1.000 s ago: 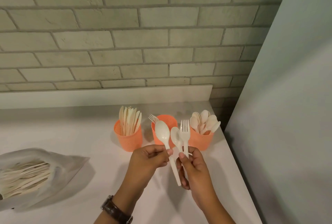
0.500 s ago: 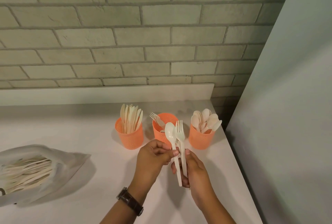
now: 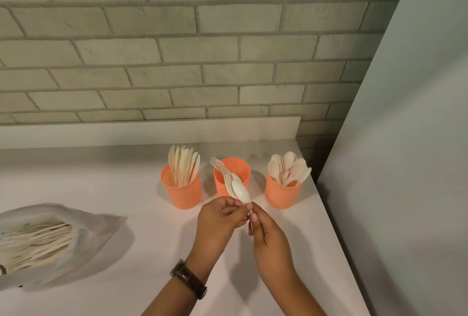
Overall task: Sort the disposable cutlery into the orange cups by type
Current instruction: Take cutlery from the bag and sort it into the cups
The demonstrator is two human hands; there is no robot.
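Three orange cups stand in a row on the white counter. The left cup (image 3: 181, 192) holds several knives, the middle cup (image 3: 240, 173) holds a fork or two, and the right cup (image 3: 281, 194) holds several spoons. Just in front of the middle cup, my left hand (image 3: 219, 217) and my right hand (image 3: 269, 236) meet and pinch the same small bunch of cutlery. A white spoon (image 3: 241, 190) faces me at the front of the bunch, with a fork (image 3: 228, 181) behind it. The handles are hidden between my fingers.
A white paper bag (image 3: 83, 229) lies open at the left with several loose cutlery pieces (image 3: 35, 242) inside. A grey wall panel (image 3: 392, 163) borders the counter's right edge. A brick wall with a low white ledge (image 3: 152, 129) runs behind the cups.
The spoon and forks, held apart a second ago, have been brought together into one bunch. Both hands have closed in on it and tilted it left toward the middle cup.
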